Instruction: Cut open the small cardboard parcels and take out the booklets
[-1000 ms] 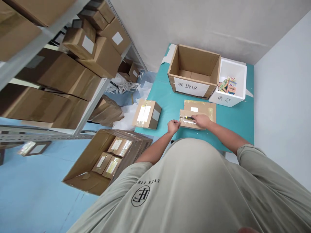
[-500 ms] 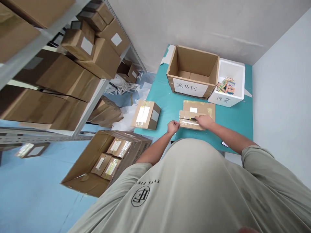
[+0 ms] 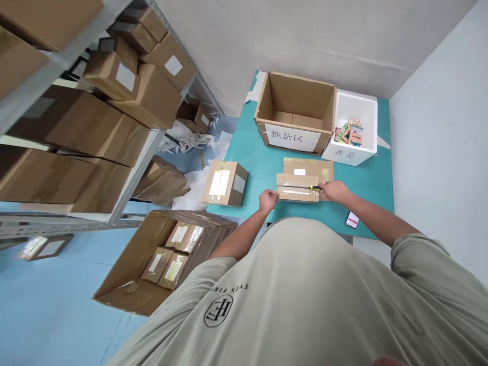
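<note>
A small taped cardboard box (image 3: 297, 194) lies on the green table, with a white label strip along its near side. A dark line runs along the middle of its top. At the right end of that line is a black and yellow utility knife (image 3: 315, 187), with my right hand (image 3: 336, 191) closed around its handle. My left hand (image 3: 268, 200) is at the box's left end, fingers curled and pinched at its near corner. Behind the box lies a flatter piece of cardboard (image 3: 307, 165) with a white label.
A large open carton (image 3: 293, 145) and a white foam box (image 3: 348, 156) holding small colourful packets stand at the back. A labelled box (image 3: 224, 183) sits on the left, a phone (image 3: 352, 220) at the right front. Left of the table are an open carton (image 3: 118, 282) and loaded shelves (image 3: 133, 173).
My right hand has drawn the knife rightward along the box top, and the dark line is longer. My left hand stays at the left end. The camera view has shifted slightly.
</note>
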{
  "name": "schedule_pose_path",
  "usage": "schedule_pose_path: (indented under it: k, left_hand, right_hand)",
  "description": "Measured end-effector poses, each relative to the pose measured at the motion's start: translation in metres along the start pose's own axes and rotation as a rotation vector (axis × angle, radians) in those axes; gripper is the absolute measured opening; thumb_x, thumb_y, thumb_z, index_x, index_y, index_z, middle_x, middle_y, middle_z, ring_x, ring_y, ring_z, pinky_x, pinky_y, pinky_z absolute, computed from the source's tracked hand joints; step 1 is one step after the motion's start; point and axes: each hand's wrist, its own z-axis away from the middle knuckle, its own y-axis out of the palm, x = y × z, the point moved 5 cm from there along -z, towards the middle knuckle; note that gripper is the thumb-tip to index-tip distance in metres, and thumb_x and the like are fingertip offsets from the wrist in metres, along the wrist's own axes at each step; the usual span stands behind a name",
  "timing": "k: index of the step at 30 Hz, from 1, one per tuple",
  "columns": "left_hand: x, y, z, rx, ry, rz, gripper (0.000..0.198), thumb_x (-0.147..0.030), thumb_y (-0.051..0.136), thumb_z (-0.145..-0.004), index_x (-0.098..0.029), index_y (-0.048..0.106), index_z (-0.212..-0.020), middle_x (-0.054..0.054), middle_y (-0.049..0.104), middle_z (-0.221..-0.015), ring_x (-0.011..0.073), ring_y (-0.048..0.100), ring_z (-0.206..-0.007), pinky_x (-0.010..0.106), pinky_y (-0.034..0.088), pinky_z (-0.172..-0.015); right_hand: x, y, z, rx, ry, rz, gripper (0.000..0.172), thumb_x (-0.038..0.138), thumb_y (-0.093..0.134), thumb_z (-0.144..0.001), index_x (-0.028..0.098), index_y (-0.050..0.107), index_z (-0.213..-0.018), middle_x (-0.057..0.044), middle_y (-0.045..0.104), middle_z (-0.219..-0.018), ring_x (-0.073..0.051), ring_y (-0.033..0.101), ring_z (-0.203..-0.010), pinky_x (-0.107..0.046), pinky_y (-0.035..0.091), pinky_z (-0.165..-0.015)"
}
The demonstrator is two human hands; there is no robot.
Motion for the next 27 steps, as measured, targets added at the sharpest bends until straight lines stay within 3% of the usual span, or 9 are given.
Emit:
schedule_pose_path:
  k: [3, 5, 7, 16, 27]
  left_hand:
    - [-0.028, -0.003, 0.010, -0.047, 0.354, -0.321, 0.025, -0.029, 0.075, -0.101, -0.022, 0.079, -0.124, 0.015, 0.083, -0.125, 0.0346, 0.077, -0.123, 0.048, 0.060, -0.112]
    - [-0.048, 0.007, 0.018, 0.029, 0.587, -0.523, 0.034, -0.033, 0.077, -0.104, -0.023, 0.077, -0.137, 0.019, 0.076, -0.148, 0.0388, 0.068, -0.143, 0.053, 0.053, -0.123]
    - [-0.062, 0.017, 0.023, 0.143, 0.705, -0.666, 0.043, -0.038, 0.082, -0.104, -0.025, 0.075, -0.145, 0.019, 0.070, -0.159, 0.0404, 0.061, -0.152, 0.054, 0.048, -0.127]
    - [-0.080, 0.026, 0.012, 0.299, 0.714, -0.990, 0.061, -0.037, 0.092, -0.093, -0.026, 0.073, -0.149, 0.020, 0.069, -0.156, 0.0429, 0.062, -0.144, 0.054, 0.045, -0.117]
    - [-0.090, 0.025, -0.001, 0.352, 0.712, -1.084, 0.069, -0.041, 0.098, -0.084, -0.022, 0.071, -0.144, 0.022, 0.070, -0.152, 0.0430, 0.064, -0.141, 0.054, 0.041, -0.120]
  right_hand:
    - [0.001, 0.000, 0.001, -0.008, -0.004, 0.007, 0.045, 0.030, 0.042, -0.124, 0.015, 0.070, -0.155, -0.026, 0.082, -0.139, -0.040, 0.082, -0.126, -0.041, 0.058, -0.095]
    - [0.001, 0.000, 0.002, -0.016, -0.011, 0.014, 0.045, 0.028, 0.041, -0.124, 0.014, 0.069, -0.156, -0.026, 0.082, -0.139, -0.040, 0.082, -0.125, -0.041, 0.058, -0.093]
    - [0.001, 0.001, 0.004, -0.024, -0.013, 0.017, 0.045, 0.027, 0.040, -0.124, 0.015, 0.069, -0.157, -0.025, 0.082, -0.138, -0.039, 0.082, -0.125, -0.039, 0.057, -0.091]
    - [-0.026, 0.021, 0.028, -0.015, 0.020, -0.028, 0.042, 0.035, 0.042, -0.126, 0.019, 0.070, -0.154, -0.022, 0.082, -0.136, -0.036, 0.081, -0.118, -0.035, 0.050, -0.085]
    - [-0.043, 0.039, 0.040, -0.028, 0.047, -0.086, 0.045, 0.038, 0.040, -0.126, 0.021, 0.071, -0.154, -0.020, 0.083, -0.135, -0.036, 0.080, -0.116, -0.037, 0.051, -0.085]
